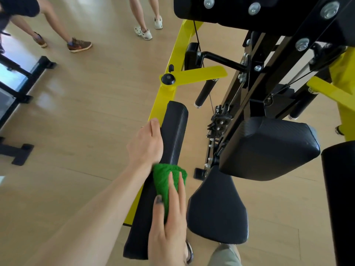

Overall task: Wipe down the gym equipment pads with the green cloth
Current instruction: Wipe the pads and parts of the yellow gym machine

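Green cloth (169, 186) lying bunched under the right hand (169, 229) at lower centre of the frame, fingers flat and close together, pressing it onto the long black arm pad (173, 131). Left hand (147, 144) gripping the same pad just above the cloth, fingers curled around its left edge, forearm crossing up from the lower left. Pad running diagonally up to a yellow frame bar (163, 98) with a black knob (168, 79) at its joint. Black seat pad (217, 210) sitting just right of the hands, a bulkier black back pad (269, 148) hanging above it at centre right. Black machine upright (272, 60) with bolts filling the upper right. Wooden floor (86, 112) spreading left, bystanders' legs (57, 22) standing along the top edge.
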The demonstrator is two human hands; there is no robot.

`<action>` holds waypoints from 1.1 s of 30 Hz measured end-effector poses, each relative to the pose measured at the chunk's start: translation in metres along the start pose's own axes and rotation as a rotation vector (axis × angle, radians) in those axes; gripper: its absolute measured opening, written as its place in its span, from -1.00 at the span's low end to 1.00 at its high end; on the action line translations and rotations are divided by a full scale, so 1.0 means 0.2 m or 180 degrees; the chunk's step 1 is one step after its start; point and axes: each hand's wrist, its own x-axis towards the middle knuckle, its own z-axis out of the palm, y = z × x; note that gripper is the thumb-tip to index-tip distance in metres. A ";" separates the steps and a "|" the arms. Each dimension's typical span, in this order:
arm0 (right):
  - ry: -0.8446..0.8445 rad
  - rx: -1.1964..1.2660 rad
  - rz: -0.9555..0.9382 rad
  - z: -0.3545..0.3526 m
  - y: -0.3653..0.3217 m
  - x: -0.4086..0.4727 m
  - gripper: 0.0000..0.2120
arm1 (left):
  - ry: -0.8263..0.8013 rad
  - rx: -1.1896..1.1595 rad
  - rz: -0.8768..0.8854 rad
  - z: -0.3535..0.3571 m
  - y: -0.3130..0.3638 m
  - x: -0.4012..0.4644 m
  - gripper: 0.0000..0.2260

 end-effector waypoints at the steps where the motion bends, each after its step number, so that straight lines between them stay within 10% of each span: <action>1: -0.0026 -0.0058 -0.0006 0.00 -0.01 0.01 -0.49 | -0.0008 -0.0006 -0.0008 0.00 0.00 0.00 -0.57; 14: -0.0257 0.0627 0.1266 0.02 -0.06 1.01 -0.61 | 0.0127 -0.0042 0.0009 0.01 -0.01 0.00 -0.55; 24: -0.0406 0.1415 0.3370 0.05 0.31 0.17 -0.34 | 0.0205 0.0000 0.0105 0.03 -0.03 0.01 -0.60; 33: 0.0069 0.0680 0.1954 0.00 -0.04 -0.13 -0.61 | 0.0167 -0.0171 0.0160 0.02 -0.03 -0.01 -0.55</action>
